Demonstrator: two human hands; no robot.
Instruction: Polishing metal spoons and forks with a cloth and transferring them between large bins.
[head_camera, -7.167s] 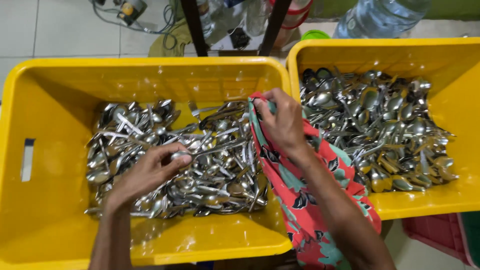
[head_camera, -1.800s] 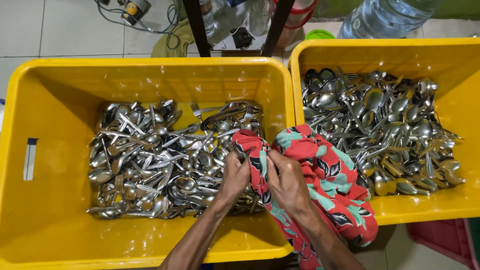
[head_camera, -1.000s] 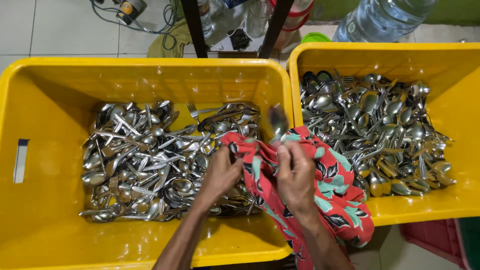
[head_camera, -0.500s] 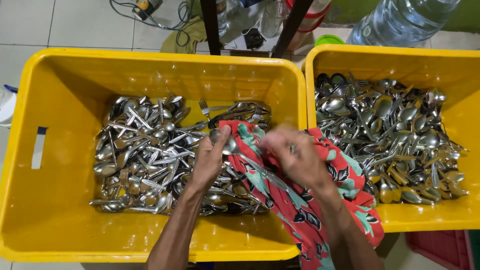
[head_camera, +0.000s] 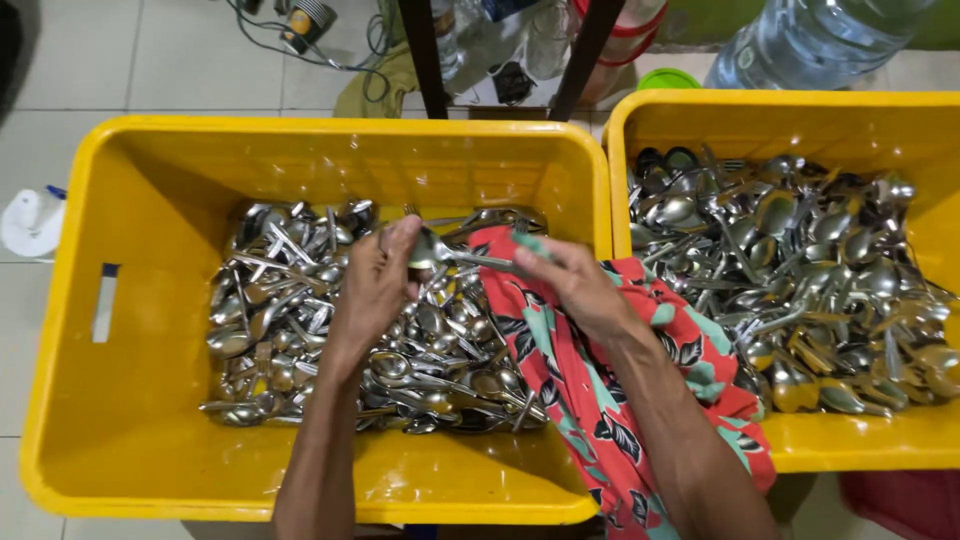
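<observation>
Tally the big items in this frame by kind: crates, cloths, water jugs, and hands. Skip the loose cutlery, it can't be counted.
Yellow crates: 2, the left crate and the right crate, both holding cutlery.
Red floral cloth: 1, draped over the crates' shared edge.
Clear water jug: 1.
Hands: 2, the left hand and right hand, both on one spoon.
Total: 6.

Left hand and right hand on one spoon, floral cloth beneath, over yellow crate.

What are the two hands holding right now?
Left hand: closed on the bowl end of a spoon.
Right hand: closed on the red flowered cloth around the spoon's handle.
</observation>
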